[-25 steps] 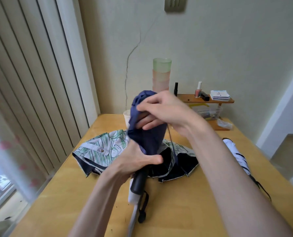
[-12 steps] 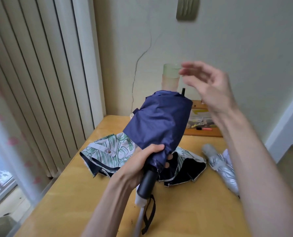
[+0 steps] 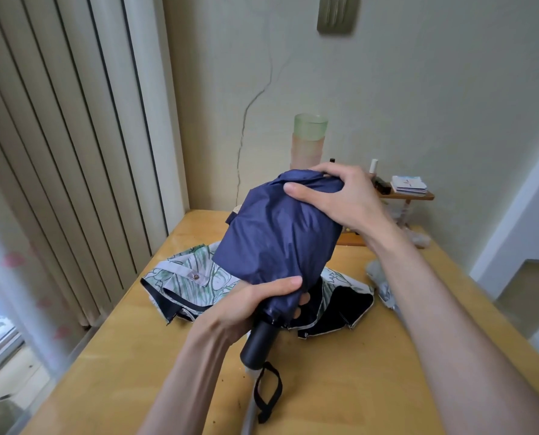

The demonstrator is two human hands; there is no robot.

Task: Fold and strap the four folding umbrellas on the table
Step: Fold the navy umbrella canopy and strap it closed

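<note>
Tall vertical blinds (image 3: 57, 152) fill the left side of the frame, beside a yellow wooden worktop (image 3: 340, 387) that runs from the centre to the bottom edge. Left of centre, a leaf-print umbrella (image 3: 192, 277) with a dark lining lies spread and unfolded on the worktop. In front of it, the left hand (image 3: 246, 304) is wrapped tightly around the gathered lower end of a navy umbrella (image 3: 277, 240), just above its black handle (image 3: 258, 343). The navy umbrella is held up off the worktop in the middle of the frame, tilted, its loose canopy bunched. A black wrist strap (image 3: 266, 394) hangs from the handle, and a pale grey umbrella (image 3: 249, 412) lies on the worktop below it at the bottom edge. Behind, stacked green and pink cups (image 3: 309, 139) stand against the wall. The right hand (image 3: 334, 199) clutches the top of the navy canopy, fingers curled over it and thumb pressing the fabric. Further right, a small wooden shelf (image 3: 419, 196) holds little bottles and cards, and a silvery umbrella (image 3: 379, 277) lies partly hidden behind the right forearm.
</note>
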